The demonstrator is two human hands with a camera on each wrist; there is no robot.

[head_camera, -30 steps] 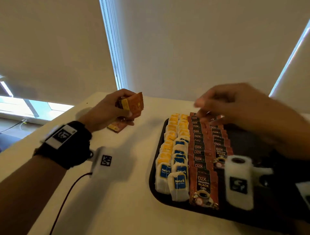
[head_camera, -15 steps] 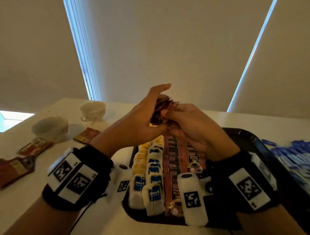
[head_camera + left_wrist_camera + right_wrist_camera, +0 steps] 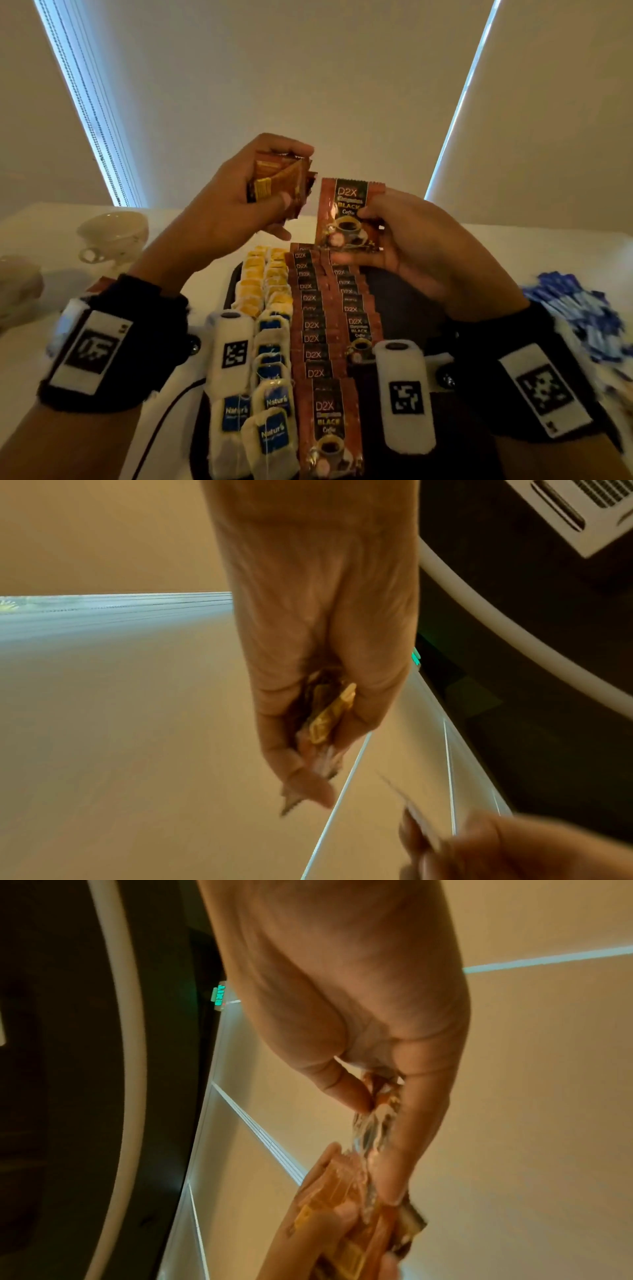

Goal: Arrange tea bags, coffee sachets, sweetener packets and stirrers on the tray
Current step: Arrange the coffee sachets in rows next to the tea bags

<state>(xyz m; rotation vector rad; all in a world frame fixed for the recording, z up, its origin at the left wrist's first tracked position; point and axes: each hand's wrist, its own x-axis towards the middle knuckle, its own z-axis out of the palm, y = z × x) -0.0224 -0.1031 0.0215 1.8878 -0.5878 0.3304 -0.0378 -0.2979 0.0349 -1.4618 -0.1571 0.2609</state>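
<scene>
My left hand (image 3: 239, 205) grips a small stack of brown coffee sachets (image 3: 277, 185) above the far end of the black tray (image 3: 404, 308). My right hand (image 3: 404, 240) pinches a single coffee sachet (image 3: 347, 216) upright, its printed front facing me, just right of the stack. On the tray lie two rows of tea bags (image 3: 267, 342) at the left and two rows of coffee sachets (image 3: 318, 325) beside them. The left wrist view shows the stack (image 3: 325, 723) in my curled left hand (image 3: 318, 691). The right wrist view shows the pinched sachet (image 3: 373, 1123) edge-on in my right hand (image 3: 380, 1096).
Two white cups (image 3: 109, 233) stand on the table at the left. A pile of blue packets (image 3: 582, 318) lies right of the tray. The right half of the tray holds nothing I can see. Window blinds rise behind the table.
My hands met above the tray, and the right hand has drawn one sachet out of the left hand's stack and moved it to the right. The camera has tilted upward.
</scene>
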